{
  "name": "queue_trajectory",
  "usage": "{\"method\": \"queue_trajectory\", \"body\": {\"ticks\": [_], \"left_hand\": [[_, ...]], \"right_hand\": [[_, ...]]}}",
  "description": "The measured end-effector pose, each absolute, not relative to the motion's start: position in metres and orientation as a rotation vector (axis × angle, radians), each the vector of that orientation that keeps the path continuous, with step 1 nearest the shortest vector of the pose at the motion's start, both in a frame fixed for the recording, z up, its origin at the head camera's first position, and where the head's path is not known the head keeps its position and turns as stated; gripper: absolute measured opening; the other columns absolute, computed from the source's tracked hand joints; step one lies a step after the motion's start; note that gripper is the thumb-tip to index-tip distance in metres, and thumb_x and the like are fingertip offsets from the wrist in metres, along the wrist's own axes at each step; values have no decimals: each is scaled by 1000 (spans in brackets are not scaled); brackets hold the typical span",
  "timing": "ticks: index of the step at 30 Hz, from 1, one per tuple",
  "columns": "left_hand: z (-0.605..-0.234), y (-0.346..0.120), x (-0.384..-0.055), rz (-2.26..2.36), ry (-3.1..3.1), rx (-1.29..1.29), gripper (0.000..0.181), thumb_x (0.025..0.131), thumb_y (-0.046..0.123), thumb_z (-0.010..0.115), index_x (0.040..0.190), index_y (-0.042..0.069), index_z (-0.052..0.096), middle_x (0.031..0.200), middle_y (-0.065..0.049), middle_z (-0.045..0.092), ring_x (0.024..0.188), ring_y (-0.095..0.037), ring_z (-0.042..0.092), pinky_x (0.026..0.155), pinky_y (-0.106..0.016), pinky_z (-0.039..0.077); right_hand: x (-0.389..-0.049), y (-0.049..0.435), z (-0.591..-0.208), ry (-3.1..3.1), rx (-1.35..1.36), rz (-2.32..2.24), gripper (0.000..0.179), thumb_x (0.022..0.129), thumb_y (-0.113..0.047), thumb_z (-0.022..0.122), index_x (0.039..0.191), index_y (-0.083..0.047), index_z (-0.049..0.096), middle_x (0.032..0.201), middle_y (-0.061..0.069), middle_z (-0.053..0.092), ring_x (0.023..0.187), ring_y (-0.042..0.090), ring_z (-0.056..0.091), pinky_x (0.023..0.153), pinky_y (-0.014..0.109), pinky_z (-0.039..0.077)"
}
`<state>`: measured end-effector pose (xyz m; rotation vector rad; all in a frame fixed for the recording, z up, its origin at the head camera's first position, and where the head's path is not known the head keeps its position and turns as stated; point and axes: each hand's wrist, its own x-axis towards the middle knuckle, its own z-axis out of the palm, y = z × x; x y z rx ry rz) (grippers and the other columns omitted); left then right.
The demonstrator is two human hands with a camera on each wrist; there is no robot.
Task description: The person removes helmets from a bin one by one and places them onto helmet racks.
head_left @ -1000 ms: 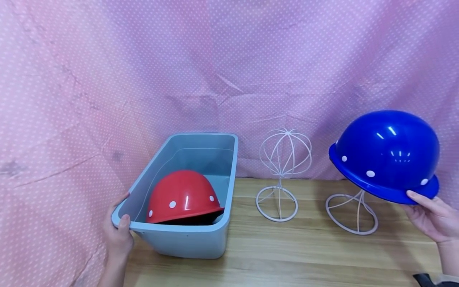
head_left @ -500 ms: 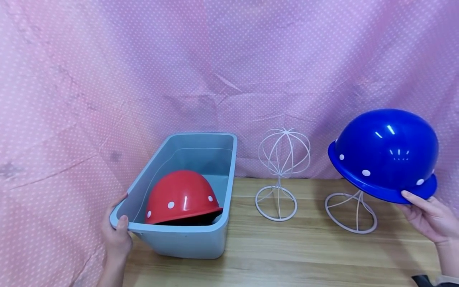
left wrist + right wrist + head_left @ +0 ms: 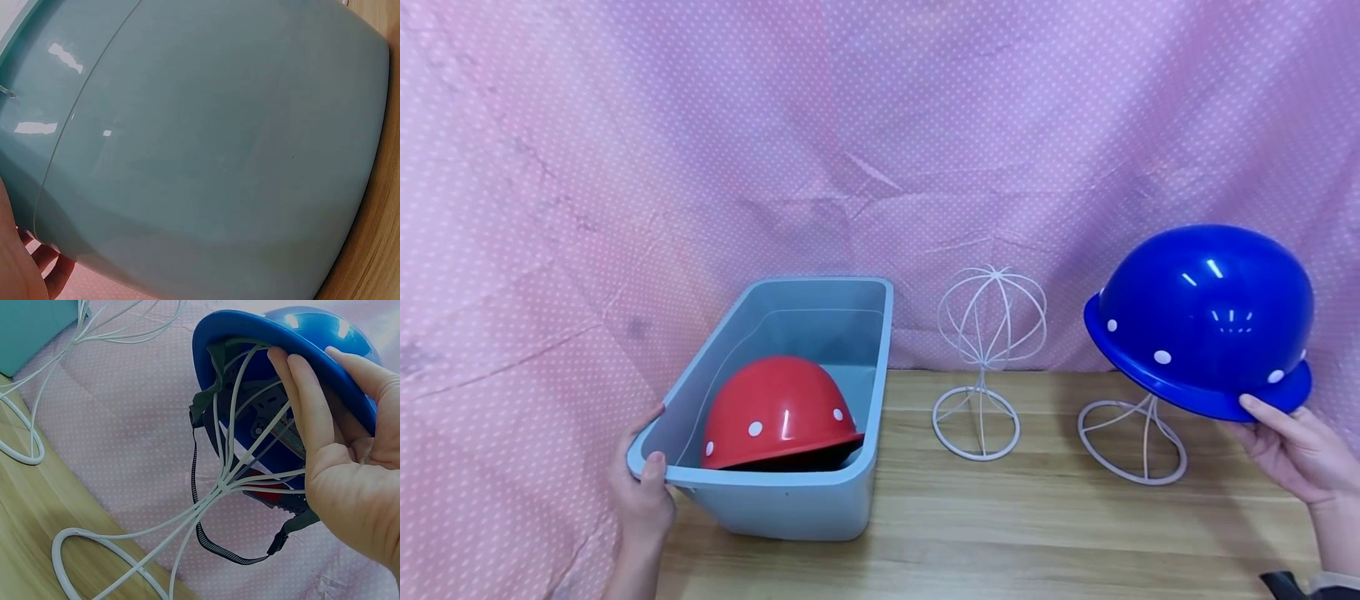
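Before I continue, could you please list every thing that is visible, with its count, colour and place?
blue helmet: 1, blue with white dots, tilted over the right wire stand
chin strap: 1, black, hanging from the blue helmet
red helmet: 1, red with white dots, tilted inside the bin
bin: 1, grey-blue, left on the table
wire stands: 2, white, on the table, right of the bin
table: 1, light wood, below
cloth: at least 1, pink-purple with white dots, behind
dark item: 1, black, lower right edge, unclear what
left hand: 1, gripping the bin's rim
right hand: 1, holding the blue helmet's brim
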<state>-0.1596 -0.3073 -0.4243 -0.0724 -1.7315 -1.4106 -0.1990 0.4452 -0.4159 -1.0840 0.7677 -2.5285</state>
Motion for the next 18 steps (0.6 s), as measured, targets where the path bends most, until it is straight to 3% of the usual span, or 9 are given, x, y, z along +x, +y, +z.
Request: {"method": "queue_trajectory", "body": {"ticks": [18], "left_hand": [[-423, -306, -157, -1403, -1755, -51, 57, 86, 11, 46, 138, -3, 66, 129, 9, 71, 118, -8, 66, 95, -13, 51]], "right_hand": [[-200, 450, -415, 684, -1081, -2502, 73, 106, 1, -1, 171, -24, 20, 169, 17, 41, 148, 40, 48, 118, 50, 41]]}}
